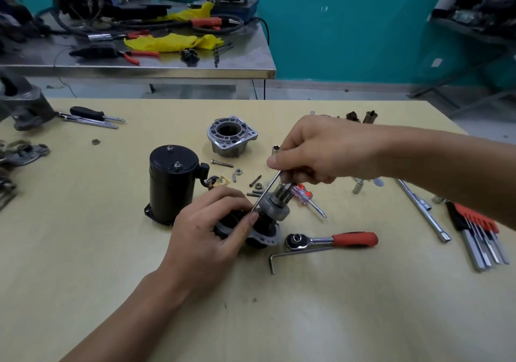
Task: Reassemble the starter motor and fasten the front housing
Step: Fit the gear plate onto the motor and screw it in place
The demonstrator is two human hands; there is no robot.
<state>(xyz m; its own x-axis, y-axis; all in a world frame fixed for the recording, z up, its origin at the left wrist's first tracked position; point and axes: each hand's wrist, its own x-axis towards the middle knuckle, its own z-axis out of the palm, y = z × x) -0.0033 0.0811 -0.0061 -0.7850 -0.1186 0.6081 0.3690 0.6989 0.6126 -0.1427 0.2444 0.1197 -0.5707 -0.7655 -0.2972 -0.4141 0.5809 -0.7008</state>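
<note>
My left hand (212,222) grips a dark housing part with a flange (268,236), from which a silver pinion drive (277,202) sticks up tilted to the right. My right hand (321,149) pinches a thin metal rod (266,191) whose lower tip touches the assembly beside my left thumb. The black motor body (170,185) stands upright to the left. The silver front housing (230,137) lies behind, open side up.
Loose bolts and nuts (237,171) lie between the housing and my hands. A red-handled ratchet (332,240), an L-shaped hex key (284,255), a small screwdriver (310,202), a hex key set (480,236) and a T-bar (421,208) lie at the right. More screwdrivers (92,116) lie far left.
</note>
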